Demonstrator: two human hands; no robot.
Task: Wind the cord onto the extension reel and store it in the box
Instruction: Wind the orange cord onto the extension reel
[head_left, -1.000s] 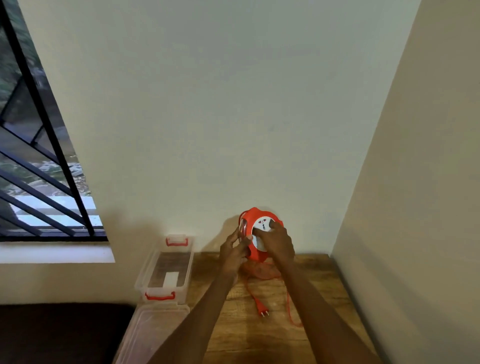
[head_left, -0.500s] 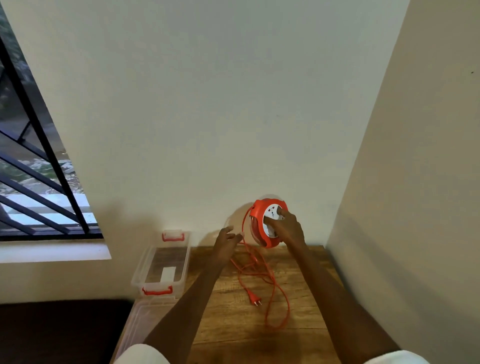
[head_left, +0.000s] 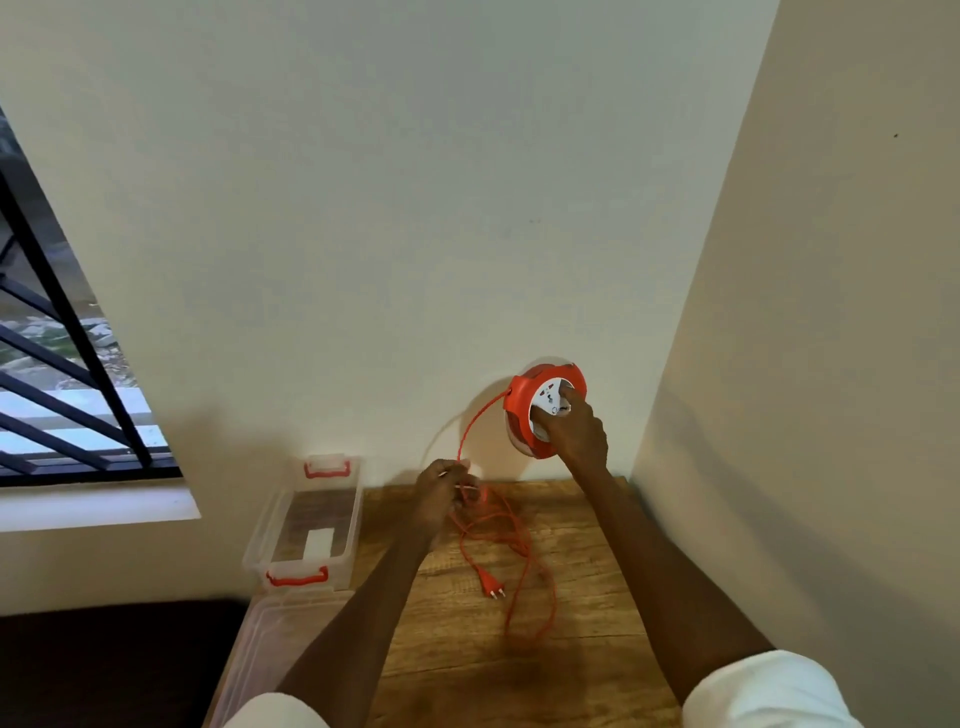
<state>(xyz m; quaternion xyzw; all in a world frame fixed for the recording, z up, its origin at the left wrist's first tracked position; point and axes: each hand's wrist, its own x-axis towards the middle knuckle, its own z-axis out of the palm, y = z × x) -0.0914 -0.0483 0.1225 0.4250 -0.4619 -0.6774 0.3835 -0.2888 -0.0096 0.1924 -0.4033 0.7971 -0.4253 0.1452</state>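
Between my left fingers (head_left: 457, 480) I pinch the cord (head_left: 475, 426), which rises to the reel (head_left: 524, 405) gripped in my right hand (head_left: 574, 434) above the bench (head_left: 582, 582). Loose loops below my fingers could snag the plug (head_left: 491, 584), I judge.

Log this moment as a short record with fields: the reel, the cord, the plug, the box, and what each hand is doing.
reel: round orange plastic extension reel with white socket face, held up off the table
right hand: right hand grips the reel's face
cord: thin orange cord, mostly unwound, looped on the wooden table
left hand: left hand holds the cord below the reel
plug: orange two-pin plug, lying on the table
box: clear plastic box with orange latches, open, reel not inside
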